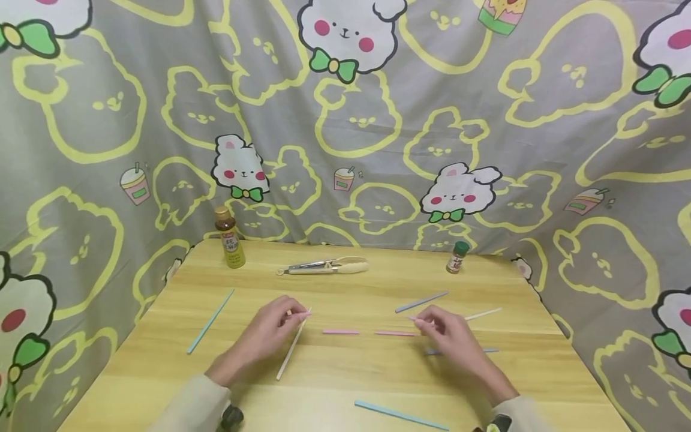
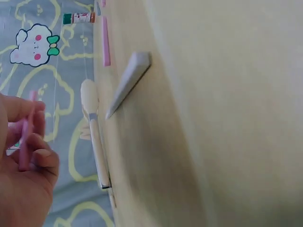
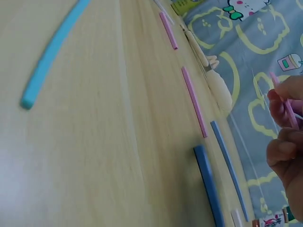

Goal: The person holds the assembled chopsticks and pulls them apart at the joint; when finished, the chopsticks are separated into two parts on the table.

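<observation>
My left hand (image 1: 274,327) pinches a short pink stick (image 2: 24,158) between thumb and fingers, held above the table. A white stick (image 1: 288,359) lies slanted right below that hand. On the right, my right hand (image 1: 439,329) pinches another pink stick (image 3: 289,114). Between the hands two pink sticks, one on the left (image 1: 341,332) and one on the right (image 1: 394,333), lie end to end with a gap. Around the right hand are a blue stick (image 1: 422,302) behind it, a second blue stick (image 1: 490,350) partly hidden under it, and a white stick (image 1: 486,313).
A teal stick (image 1: 210,321) lies at the left, and a light blue stick (image 1: 401,415) near the front edge. Along the back stand a sauce bottle (image 1: 232,246) and a green-capped spice jar (image 1: 456,259), with tongs (image 1: 324,266) lying between them. A patterned curtain (image 1: 372,138) hangs behind the table.
</observation>
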### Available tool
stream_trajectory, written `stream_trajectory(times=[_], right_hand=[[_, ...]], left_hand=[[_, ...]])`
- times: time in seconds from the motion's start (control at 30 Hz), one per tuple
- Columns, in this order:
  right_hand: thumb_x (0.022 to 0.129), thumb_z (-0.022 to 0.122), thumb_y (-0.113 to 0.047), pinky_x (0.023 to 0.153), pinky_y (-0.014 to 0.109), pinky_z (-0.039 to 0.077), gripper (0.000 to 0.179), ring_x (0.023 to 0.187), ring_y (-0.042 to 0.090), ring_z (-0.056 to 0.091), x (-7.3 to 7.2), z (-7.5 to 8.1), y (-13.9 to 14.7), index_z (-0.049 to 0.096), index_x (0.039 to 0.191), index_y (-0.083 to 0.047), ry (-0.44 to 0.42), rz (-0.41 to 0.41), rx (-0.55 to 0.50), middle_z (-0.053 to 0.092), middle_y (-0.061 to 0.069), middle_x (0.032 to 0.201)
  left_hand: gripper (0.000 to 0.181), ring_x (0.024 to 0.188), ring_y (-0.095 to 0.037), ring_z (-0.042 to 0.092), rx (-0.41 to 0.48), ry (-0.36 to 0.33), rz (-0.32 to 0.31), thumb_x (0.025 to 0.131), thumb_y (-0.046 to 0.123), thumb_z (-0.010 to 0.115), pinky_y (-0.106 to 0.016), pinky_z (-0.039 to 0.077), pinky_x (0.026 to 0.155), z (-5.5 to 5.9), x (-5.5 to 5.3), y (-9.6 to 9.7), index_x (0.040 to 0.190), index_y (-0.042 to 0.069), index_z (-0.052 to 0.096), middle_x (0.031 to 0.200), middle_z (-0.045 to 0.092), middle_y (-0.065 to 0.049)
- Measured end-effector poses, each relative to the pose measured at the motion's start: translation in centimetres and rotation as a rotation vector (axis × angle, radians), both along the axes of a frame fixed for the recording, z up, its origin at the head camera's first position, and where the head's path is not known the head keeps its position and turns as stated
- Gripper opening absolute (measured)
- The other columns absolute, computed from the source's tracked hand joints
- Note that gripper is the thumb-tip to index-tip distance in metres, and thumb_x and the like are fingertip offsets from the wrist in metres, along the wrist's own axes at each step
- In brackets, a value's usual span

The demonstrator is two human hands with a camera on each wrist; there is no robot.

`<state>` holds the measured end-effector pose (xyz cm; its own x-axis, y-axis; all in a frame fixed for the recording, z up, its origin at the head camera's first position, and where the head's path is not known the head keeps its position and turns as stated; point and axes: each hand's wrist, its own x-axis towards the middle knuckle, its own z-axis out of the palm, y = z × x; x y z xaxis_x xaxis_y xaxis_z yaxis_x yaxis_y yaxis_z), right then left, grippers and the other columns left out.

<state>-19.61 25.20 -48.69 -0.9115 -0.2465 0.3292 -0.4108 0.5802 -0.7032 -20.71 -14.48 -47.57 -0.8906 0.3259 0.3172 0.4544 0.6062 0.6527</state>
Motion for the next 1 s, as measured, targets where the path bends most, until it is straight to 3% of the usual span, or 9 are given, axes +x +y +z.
stream_trajectory(times=[0.07,0.2,0.3,0.47,0.57,0.77,1.0], right_hand=[[0.108,0.070,-0.018,0.072,0.022,0.055,0.006,0.081,0.000,0.060,-0.5,-0.1,1.0,0.076,0.108,-0.016,-0.005,-0.042,0.015,0.076,0.004,0.099],[0.110,0.068,-0.023,0.085,0.026,0.058,0.014,0.099,0.006,0.063,-1.9,-0.9,0.6,0.079,0.118,-0.019,-0.013,-0.001,0.053,0.073,-0.001,0.114],[0.106,0.073,-0.021,0.085,0.026,0.058,0.013,0.098,0.007,0.064,-2.8,-1.5,-0.6,0.080,0.116,-0.021,-0.028,0.000,0.065,0.073,-0.004,0.112],[0.101,0.079,-0.018,0.080,0.025,0.055,0.007,0.089,0.005,0.063,-3.9,-2.0,-2.3,0.078,0.108,-0.020,-0.077,-0.011,0.099,0.073,-0.007,0.100],[0.101,0.080,-0.020,0.079,0.026,0.054,0.005,0.087,0.006,0.063,-4.4,-2.1,-2.8,0.079,0.106,-0.021,-0.088,0.006,0.129,0.074,-0.009,0.098],[0.100,0.080,-0.018,0.086,0.032,0.057,0.007,0.095,0.010,0.069,-5.0,-2.6,-3.5,0.084,0.105,-0.021,-0.033,0.051,0.220,0.076,-0.009,0.102],[0.100,0.080,-0.015,0.082,0.029,0.057,0.009,0.092,0.007,0.067,-5.4,-3.2,-4.3,0.086,0.104,-0.020,-0.029,0.076,0.283,0.072,-0.012,0.096]], left_hand=[[0.013,0.087,-0.006,0.058,-0.009,-0.038,0.013,0.111,0.020,0.065,-0.025,0.053,0.076,0.1,-0.7,-0.9,0.113,0.016,0.076,0.102,0.069,0.003],[0.019,0.089,-0.006,0.058,-0.049,-0.066,-0.089,0.113,0.019,0.061,-0.026,0.052,0.077,-0.1,-2.2,0.1,0.123,0.015,0.077,0.113,0.074,-0.003],[0.015,0.090,-0.007,0.062,-0.077,-0.049,-0.135,0.111,0.016,0.065,-0.027,0.054,0.079,-0.4,-3.2,1.7,0.119,0.015,0.077,0.114,0.076,-0.002],[0.011,0.096,-0.014,0.069,-0.143,-0.023,-0.151,0.108,0.011,0.067,-0.035,0.058,0.086,-0.8,-4.6,4.0,0.110,0.013,0.078,0.107,0.078,-0.001],[0.012,0.099,-0.017,0.069,-0.190,-0.038,-0.163,0.108,0.009,0.067,-0.040,0.058,0.089,-1.0,-5.0,5.0,0.110,0.013,0.078,0.105,0.078,0.000],[0.007,0.095,-0.014,0.066,-0.271,-0.066,-0.194,0.106,0.011,0.071,-0.037,0.057,0.087,-1.3,-5.3,6.4,0.109,0.015,0.077,0.101,0.075,0.002],[0.005,0.093,-0.012,0.065,-0.348,-0.103,-0.181,0.105,0.013,0.072,-0.036,0.058,0.086,-1.9,-5.5,7.5,0.109,0.015,0.076,0.099,0.072,0.004]])
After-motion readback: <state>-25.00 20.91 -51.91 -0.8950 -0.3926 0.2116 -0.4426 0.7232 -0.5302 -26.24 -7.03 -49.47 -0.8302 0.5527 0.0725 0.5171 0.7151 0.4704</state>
